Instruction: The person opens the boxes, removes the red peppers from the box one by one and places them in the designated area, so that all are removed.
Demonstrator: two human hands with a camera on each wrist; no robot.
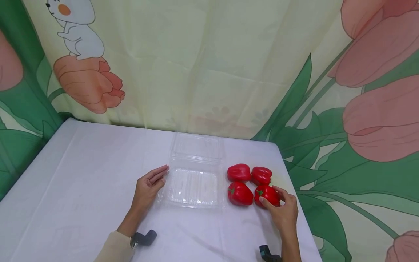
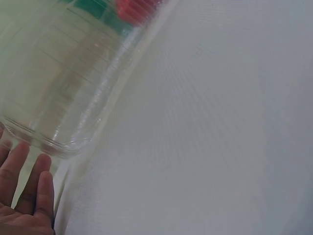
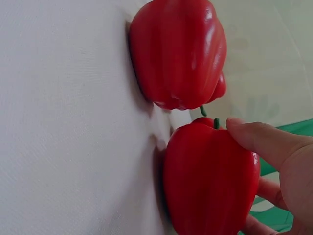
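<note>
A clear plastic clamshell box (image 1: 194, 187) lies open on the white table, its lid (image 1: 196, 147) folded back toward the curtain. My left hand (image 1: 148, 187) touches the box's left edge with fairly straight fingers; the left wrist view shows its fingertips (image 2: 41, 164) at the clear wall. To the right of the box sit several red bell peppers (image 1: 240, 193) in two rows. My right hand (image 1: 284, 209) grips the front right bell pepper (image 1: 266, 194), thumb near the green stem and fingers round the far side. In the right wrist view that bell pepper (image 3: 210, 181) rests close to the tabletop.
The white-covered table (image 1: 91, 182) extends to the left of the box. Behind it hangs a printed curtain (image 1: 196, 72) with tulips and a white animal. Dark camera mounts (image 1: 145, 238) are worn at both wrists.
</note>
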